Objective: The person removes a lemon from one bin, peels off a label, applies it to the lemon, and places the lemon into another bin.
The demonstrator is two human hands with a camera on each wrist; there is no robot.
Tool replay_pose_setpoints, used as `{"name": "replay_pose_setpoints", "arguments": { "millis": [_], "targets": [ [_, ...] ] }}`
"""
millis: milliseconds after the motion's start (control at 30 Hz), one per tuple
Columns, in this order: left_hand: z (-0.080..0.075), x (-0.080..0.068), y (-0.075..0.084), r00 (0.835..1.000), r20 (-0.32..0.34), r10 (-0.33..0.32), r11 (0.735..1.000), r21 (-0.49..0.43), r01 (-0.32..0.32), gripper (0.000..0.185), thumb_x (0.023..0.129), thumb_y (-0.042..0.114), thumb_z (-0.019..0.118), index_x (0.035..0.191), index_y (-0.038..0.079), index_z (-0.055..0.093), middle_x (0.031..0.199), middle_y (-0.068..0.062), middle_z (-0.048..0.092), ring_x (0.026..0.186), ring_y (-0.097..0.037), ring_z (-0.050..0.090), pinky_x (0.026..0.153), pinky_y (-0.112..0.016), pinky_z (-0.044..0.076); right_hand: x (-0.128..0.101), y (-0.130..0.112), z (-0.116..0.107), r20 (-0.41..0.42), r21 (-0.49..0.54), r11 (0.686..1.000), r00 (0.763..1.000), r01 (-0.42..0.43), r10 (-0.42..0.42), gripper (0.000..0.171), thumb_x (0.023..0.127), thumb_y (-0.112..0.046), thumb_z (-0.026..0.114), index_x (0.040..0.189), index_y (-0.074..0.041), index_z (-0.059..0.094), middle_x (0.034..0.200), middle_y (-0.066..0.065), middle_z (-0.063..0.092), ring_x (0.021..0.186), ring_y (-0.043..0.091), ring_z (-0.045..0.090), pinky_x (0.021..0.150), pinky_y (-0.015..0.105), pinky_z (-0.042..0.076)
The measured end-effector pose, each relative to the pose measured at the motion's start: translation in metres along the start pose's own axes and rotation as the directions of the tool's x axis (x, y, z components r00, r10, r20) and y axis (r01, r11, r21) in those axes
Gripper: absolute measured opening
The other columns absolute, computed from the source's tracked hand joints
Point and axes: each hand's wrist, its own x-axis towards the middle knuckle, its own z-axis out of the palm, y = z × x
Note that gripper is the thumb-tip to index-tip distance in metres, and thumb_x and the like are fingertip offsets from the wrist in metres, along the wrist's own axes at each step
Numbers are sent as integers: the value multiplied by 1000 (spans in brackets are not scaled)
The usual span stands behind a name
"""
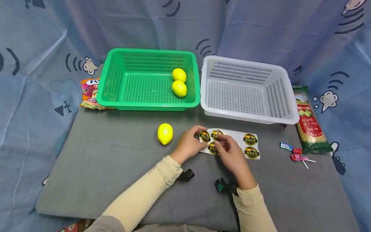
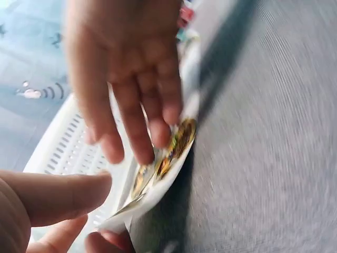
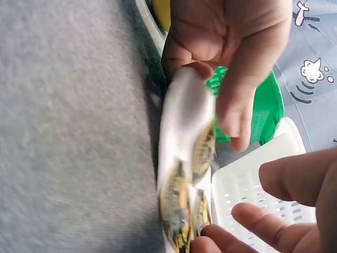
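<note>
- Two hands meet over a white sticker sheet, which lies on the grey surface in front of the white basket.
- At the sheet's left end the left hand has its grip clamped on the paper, fingers curled round the edge, presumably because thin paper would slide if only pressed.
- The right hand has its grip apart: the right wrist view shows a gap between thumb and forefinger, with other fingertips at the stickers.
- In the left wrist view the sheet bows, probably from being held at one end.
- One loose lemon sits near the left hand, seemingly handy for it.
- Two more lemons rest together at the right end of the green basket, whose walls would stop them rolling off.
</note>
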Motion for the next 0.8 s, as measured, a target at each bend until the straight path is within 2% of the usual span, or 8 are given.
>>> {"name": "replay_pose_setpoints", "arguments": {
  "millis": [100, 267, 433, 500, 533, 600, 667, 800],
  "targets": [
    [-2, 0, 1, 999, 35, -33, 997, -69, 35, 47, 92, 8, 82, 137, 14, 69, 133, -15, 63, 86, -17, 64, 76, -29, 54, 1, 2, 2, -4, 6, 1000, 1000, 13, -13, 46, 111, -29, 59, 147, -1, 56, 143, 21, 61, 127, 36, 62, 106, 52, 48],
    [0, 4, 1, 1000, 28, 3, 993, -116, 1, 42, 95, 3, 77, 136, 9, 70, 112, -15, 68, 72, -11, 53, 65, -22, 44, 1, 0, 4, -10, -6, 1000, 1000, 24, -24, 44, 110, -28, 60, 146, -2, 58, 143, 20, 61, 126, 36, 63, 105, 52, 49],
    [3, -1, 0, 996, 40, 74, 981, -181, -65, 49, 95, -7, 71, 142, 7, 67, 82, -3, 56, 57, -8, 38, 54, -19, 32, -4, -5, 2, -44, -32, 999, 999, 24, -25, 45, 110, -30, 61, 146, -3, 61, 142, 20, 58, 119, 37, 64, 100, 52, 51],
    [3, -4, 0, 992, 41, 121, 967, -231, -109, 52, 96, -8, 71, 145, 6, 64, 72, -1, 44, 56, -8, 36, 54, -20, 30, -6, -9, 1, -69, -25, 1000, 998, 2, -4, 46, 109, -34, 61, 145, -4, 63, 140, 19, 58, 116, 36, 64, 96, 50, 52],
    [4, -6, 0, 988, 38, 148, 956, -261, -133, 52, 96, -9, 71, 146, 5, 64, 71, 0, 43, 57, -8, 36, 54, -20, 30, -7, -11, 1, -83, -13, 1000, 996, -14, 13, 46, 109, -36, 62, 143, -5, 65, 138, 18, 60, 114, 35, 65, 94, 48, 53],
    [4, -9, 0, 979, 30, 200, 937, -298, -183, 52, 96, -9, 71, 146, 3, 63, 68, 1, 41, 58, -8, 37, 56, -20, 31, -8, -16, 0, -114, 30, 998, 992, -50, 53, 46, 107, -39, 64, 139, -7, 68, 132, 16, 66, 109, 31, 66, 86, 43, 54],
    [5, -12, 0, 970, 27, 242, 929, -294, -223, 53, 96, -8, 72, 146, 3, 62, 69, 1, 41, 59, -7, 37, 57, -20, 32, -8, -18, 0, -137, 86, 993, 986, -83, 94, 44, 105, -40, 68, 132, -7, 72, 117, 12, 71, 98, 26, 66, 77, 36, 52],
    [6, -16, -1, 953, 35, 300, 935, -211, -286, 58, 97, -6, 73, 151, 7, 58, 73, -2, 44, 61, -12, 42, 59, -22, 37, -6, -18, -2, -188, 218, 968, 968, -124, 166, 37, 102, -37, 72, 118, -3, 75, 90, -1, 70, 82, 15, 61, 67, 27, 47]
  ]
}}
